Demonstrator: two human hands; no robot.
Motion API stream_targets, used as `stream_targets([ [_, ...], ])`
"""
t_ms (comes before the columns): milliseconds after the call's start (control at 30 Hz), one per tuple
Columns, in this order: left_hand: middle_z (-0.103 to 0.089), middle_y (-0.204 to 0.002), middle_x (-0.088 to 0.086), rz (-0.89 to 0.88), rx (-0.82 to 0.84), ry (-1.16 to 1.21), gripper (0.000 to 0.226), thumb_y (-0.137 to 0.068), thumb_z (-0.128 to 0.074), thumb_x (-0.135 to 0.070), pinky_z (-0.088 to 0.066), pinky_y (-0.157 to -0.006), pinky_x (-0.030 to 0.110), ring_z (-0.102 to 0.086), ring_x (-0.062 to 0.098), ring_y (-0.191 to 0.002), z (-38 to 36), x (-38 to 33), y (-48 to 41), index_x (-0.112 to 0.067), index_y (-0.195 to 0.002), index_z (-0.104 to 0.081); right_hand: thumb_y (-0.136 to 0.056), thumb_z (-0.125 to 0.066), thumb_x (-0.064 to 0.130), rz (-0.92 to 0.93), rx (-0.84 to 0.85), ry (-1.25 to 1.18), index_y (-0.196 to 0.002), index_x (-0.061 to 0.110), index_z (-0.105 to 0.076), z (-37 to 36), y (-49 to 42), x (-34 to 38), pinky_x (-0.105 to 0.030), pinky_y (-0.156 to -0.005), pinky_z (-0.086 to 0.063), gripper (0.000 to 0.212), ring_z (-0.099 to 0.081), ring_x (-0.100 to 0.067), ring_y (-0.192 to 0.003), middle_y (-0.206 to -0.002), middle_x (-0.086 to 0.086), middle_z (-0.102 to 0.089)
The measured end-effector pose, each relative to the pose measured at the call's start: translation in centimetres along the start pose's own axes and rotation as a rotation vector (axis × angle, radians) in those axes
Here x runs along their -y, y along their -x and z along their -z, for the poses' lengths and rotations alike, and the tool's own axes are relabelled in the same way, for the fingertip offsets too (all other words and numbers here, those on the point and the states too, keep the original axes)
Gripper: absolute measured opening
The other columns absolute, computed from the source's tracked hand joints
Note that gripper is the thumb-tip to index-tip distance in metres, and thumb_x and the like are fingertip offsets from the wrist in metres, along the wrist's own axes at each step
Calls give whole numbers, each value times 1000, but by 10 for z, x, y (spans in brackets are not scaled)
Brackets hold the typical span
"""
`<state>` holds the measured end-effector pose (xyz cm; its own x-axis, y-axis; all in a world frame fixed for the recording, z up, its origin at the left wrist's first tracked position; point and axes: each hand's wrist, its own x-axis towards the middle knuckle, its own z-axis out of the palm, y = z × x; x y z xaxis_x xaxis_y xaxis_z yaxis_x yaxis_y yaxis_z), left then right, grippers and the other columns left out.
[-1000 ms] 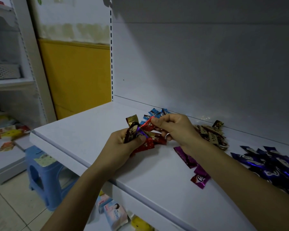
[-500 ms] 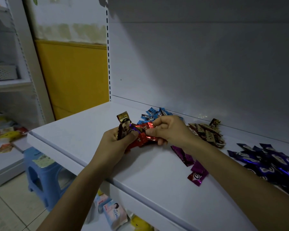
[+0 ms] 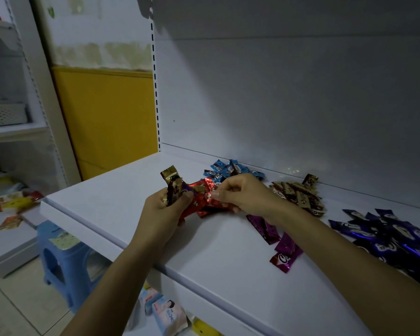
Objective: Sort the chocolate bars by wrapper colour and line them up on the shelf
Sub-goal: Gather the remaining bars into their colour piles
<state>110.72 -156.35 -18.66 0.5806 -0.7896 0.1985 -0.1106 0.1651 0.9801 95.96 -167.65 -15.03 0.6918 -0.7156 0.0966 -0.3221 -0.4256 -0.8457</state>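
On the white shelf (image 3: 112, 190) my left hand (image 3: 163, 209) grips a mixed bunch of chocolate bars (image 3: 174, 187), gold, brown and purple wrappers sticking up from the fist. My right hand (image 3: 240, 194) pinches the red bars (image 3: 204, 200) that lie between the two hands. Behind them, by the back wall, sits a heap of light blue bars (image 3: 226, 168). A gold-brown pile (image 3: 298, 194) lies right of my right hand. Magenta bars (image 3: 274, 235) lie under my right forearm, and a dark blue-purple pile (image 3: 393, 236) is at the far right.
The shelf's front edge (image 3: 204, 284) runs diagonally under my forearms. A blue plastic stool (image 3: 61, 258) stands on the floor at the left. Packets lie on a lower shelf (image 3: 165, 311) below. Another shelving unit (image 3: 7, 132) with goods stands at the far left.
My right hand has slid left and lower onto the red bars, closing on them. My left hand keeps its bunch and has hardly moved.
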Motion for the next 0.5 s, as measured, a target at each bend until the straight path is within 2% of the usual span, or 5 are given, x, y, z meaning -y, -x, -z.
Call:
stream_targets([
  [167,-68,-71,-8,63,-90,111,8,-92,-61,-23,-45,-53,18,-55,9,-64,0,0,-2,-23,-86,-65,-86,-68,29,-82,-79,-59,-75,19,-67,10,2,-4,-10,-42,-40,14,-50,3,-42,-57,11,-61],
  [267,-67,-63,-8,35,-21,46,8,-91,-62,-22,-45,-50,17,-53,10,-59,1,0,0,-18,-86,-67,-79,-76,30,-62,-115,80,-71,19,-66,10,1,-6,-7,-44,-37,17,-51,8,-45,-51,16,-58],
  [367,-66,-61,-7,10,60,5,10,-90,-63,-23,-45,-48,16,-52,4,-53,2,0,1,-13,-88,-67,-78,-77,29,-12,-213,201,-79,17,-62,2,-1,-9,-17,-57,-42,19,-52,-1,-57,-61,9,-57],
  [433,-66,-60,-8,-2,100,-28,11,-90,-63,-23,-43,-47,14,-52,1,-50,3,0,1,-13,-89,-66,-86,-67,35,42,-256,83,-84,15,-63,-2,-1,-5,-19,-57,-42,21,-54,-5,-54,-61,5,-57],
  [500,-67,-64,-7,-7,129,-39,9,-90,-63,-22,-45,-49,15,-54,1,-53,4,0,1,-14,-90,-67,-90,-57,44,36,-201,-107,-88,13,-66,-5,1,1,-14,-47,-40,32,-50,-2,-44,-58,8,-59],
])
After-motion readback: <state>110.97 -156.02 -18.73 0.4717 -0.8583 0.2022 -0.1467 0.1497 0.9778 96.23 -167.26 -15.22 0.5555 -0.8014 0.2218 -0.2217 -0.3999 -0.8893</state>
